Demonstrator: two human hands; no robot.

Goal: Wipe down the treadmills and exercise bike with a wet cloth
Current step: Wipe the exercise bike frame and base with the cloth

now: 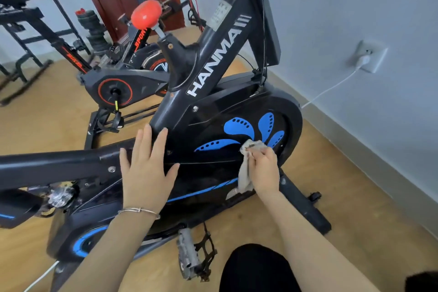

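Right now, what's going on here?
A person is wiping down the black exercise bike. The right hand holds a grey cloth bunched against the flywheel cover, next to its blue petal marks. The left hand lies flat on the bike's body with fingers spread, seemingly to brace. A second bike with red trim stands behind, with no hand on it.

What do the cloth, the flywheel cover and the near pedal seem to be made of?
The cloth: soft grey-beige fabric; it hangs limp in folds from the right hand. The flywheel cover: probably moulded plastic, glossy black with soft reflections. The pedal: likely bare metal, dull grey.
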